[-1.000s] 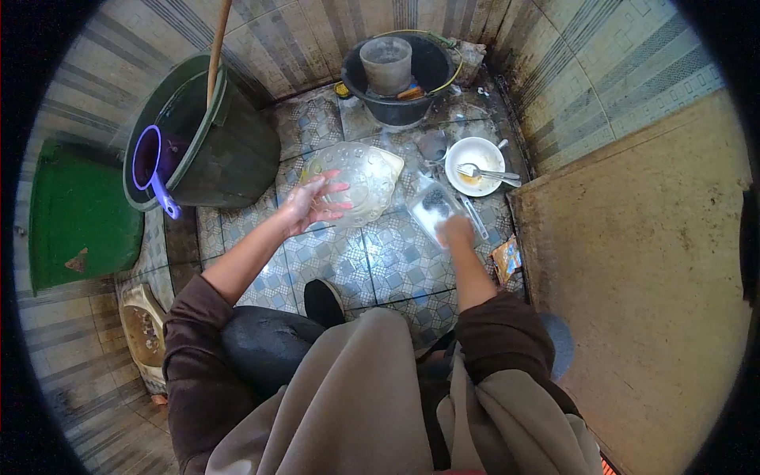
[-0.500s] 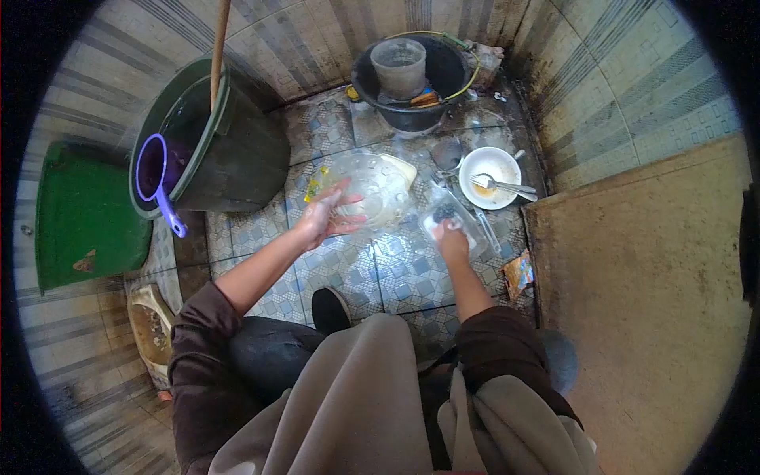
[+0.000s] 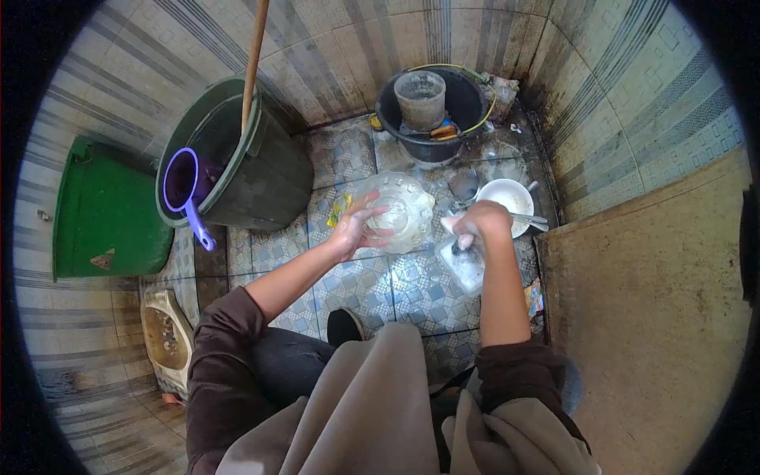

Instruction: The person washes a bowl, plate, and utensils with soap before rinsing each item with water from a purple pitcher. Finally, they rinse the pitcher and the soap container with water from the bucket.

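My left hand (image 3: 361, 228) grips the near left side of a clear bowl (image 3: 408, 218) with a scalloped rim, its thumb and fingers spread around the side. Suds coat the skin. My right hand (image 3: 481, 223) is closed above a small clear tub (image 3: 467, 275) holding whitish suds and something dark. Whatever sits in its bent fingers is too hidden to name. Just beyond that hand stands a white bowl (image 3: 507, 190), partly covered by it, with metal cutlery (image 3: 529, 218) resting across its rim.
A large dark green bin (image 3: 273, 178) stands at left, with a purple dipper (image 3: 190, 198) on its rim and a wooden stick (image 3: 253, 67). A black basin (image 3: 431, 150) holding a grey pail (image 3: 419, 100) is at the back. A board (image 3: 633, 309) borders the right side.
My right hand has risen from inside the tub to above its far edge, now covering part of the white bowl. My left hand has shifted slightly forward and right at the clear bowl.
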